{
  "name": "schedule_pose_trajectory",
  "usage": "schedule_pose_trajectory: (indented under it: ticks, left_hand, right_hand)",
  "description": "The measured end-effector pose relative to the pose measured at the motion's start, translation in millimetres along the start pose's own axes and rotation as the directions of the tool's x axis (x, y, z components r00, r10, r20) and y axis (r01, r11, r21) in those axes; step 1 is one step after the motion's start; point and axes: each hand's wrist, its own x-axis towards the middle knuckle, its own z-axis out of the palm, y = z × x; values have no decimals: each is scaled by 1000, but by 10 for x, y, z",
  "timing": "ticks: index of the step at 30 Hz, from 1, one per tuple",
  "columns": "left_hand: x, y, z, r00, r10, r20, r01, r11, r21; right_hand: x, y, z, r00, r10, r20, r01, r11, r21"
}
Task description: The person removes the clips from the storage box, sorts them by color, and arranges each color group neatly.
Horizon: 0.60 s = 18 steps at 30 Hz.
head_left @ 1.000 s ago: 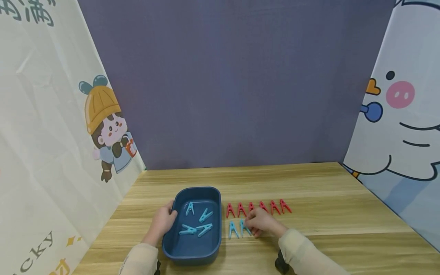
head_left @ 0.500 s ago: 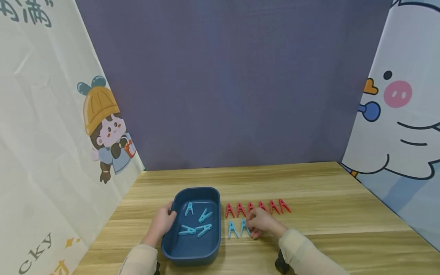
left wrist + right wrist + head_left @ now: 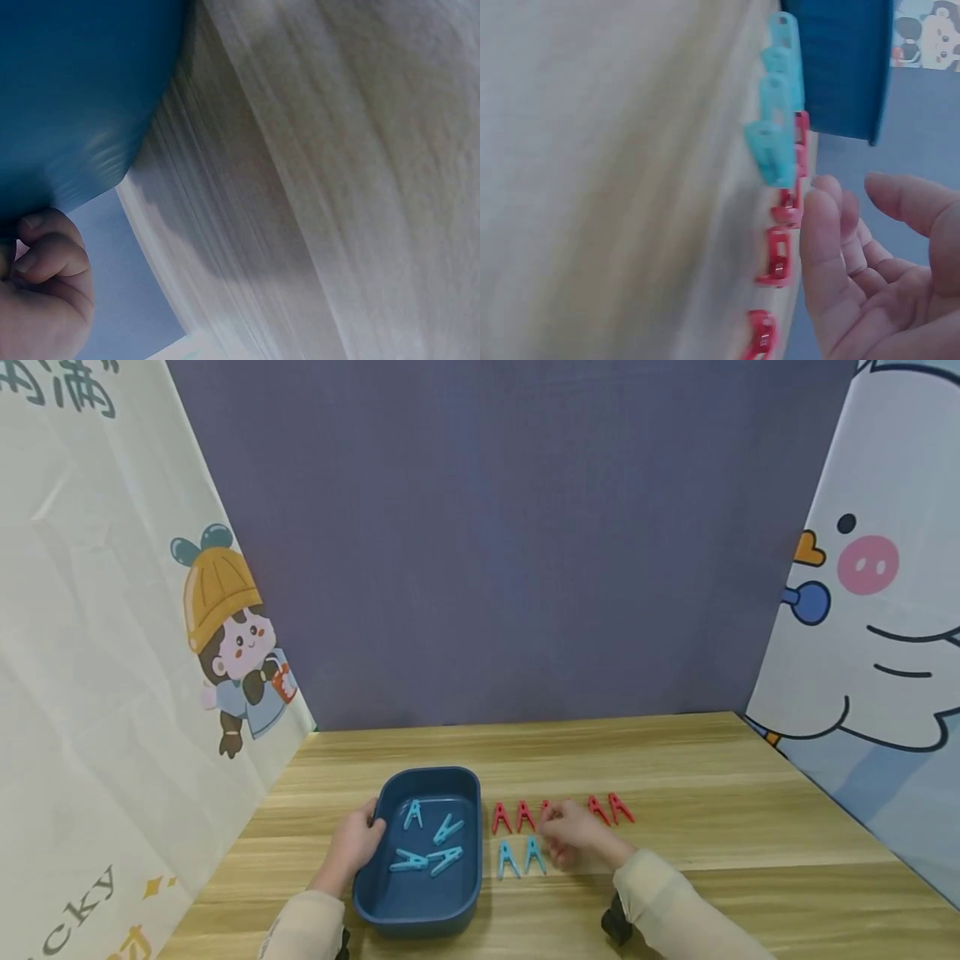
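Observation:
My left hand grips the left rim of a dark blue plastic basin. In the left wrist view its curled fingers meet the basin wall. Several light blue clothespins lie inside the basin. On the table to its right stand two light blue clothespins, side by side. My right hand hovers just right of the second blue clothespin, holding nothing. Thumb and fingers are apart in the right wrist view. Behind it runs a row of red clothespins, partly hidden by the hand.
The wooden table extends to the right of the clothespins. A dark cloth backdrop rises at its far edge. Printed sheets with cartoon figures flank both sides.
My right hand has let go of the second blue clothespin and lifted slightly away to the right. That clothespin now stands beside the first. My left hand stays on the basin.

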Motion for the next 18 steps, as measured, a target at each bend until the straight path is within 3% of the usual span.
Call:
schedule_pose_trajectory:
  ticks: [8, 18]
  left_hand:
    - [-1, -5, 2, 1000, 11, -5, -11, 1000, 9]
    - [-10, -16, 9, 999, 31, -22, -31, 999, 7]
  right_hand:
    - [53, -304, -25, 997, -82, 12, 81, 995, 51]
    - [181, -655, 185, 992, -114, 48, 108, 988, 113]
